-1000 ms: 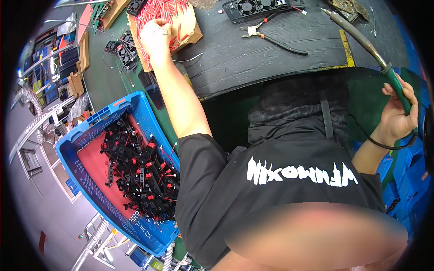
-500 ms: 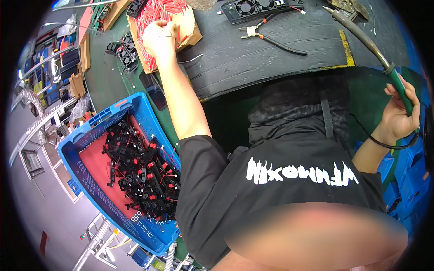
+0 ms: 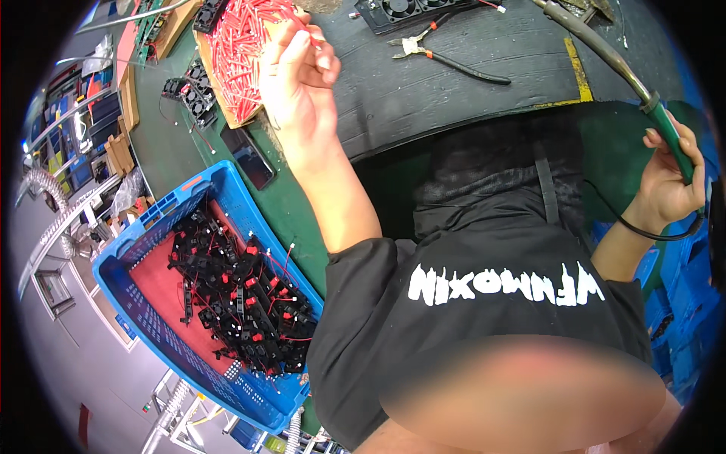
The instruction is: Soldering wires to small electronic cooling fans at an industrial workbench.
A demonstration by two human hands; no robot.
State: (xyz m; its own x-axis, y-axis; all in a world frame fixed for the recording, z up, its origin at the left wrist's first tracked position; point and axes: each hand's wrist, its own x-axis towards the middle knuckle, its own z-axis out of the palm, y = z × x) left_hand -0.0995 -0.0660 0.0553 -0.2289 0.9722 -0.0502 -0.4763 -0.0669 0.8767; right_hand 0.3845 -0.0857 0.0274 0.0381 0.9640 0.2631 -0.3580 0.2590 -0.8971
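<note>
Head camera, read as a clock dial: the left hand [image 3: 299, 87] is at 11 o'clock, palm up and fingers curled, with a thin red tube [image 3: 315, 39] pinched between thumb and fingertips. Just beside it, toward 10 o'clock, lies a heap of red tubes [image 3: 236, 57], spread over a brown cardboard tray [image 3: 243, 123].

The right hand [image 3: 671, 181] is at 3 o'clock, wrapped around the green handle of a soldering iron [image 3: 665, 130]. The iron's metal shaft slants toward 1 o'clock, where its far end meets the upper edge of the picture; a black cord [image 3: 635, 229] curves below the wrist.

On the dark bench [image 3: 469, 102], at 1 o'clock, lie pliers [image 3: 411, 45] with orange and black handles, well apart from both hands. A black double-fan unit [image 3: 401, 9] lies beyond them at 12 o'clock. Small black fans [image 3: 198, 98] and a dark phone [image 3: 251, 159] lie at 10 o'clock. At 8 o'clock a blue crate [image 3: 261, 401] holds a jumble of black parts [image 3: 246, 299] with red wires.
</note>
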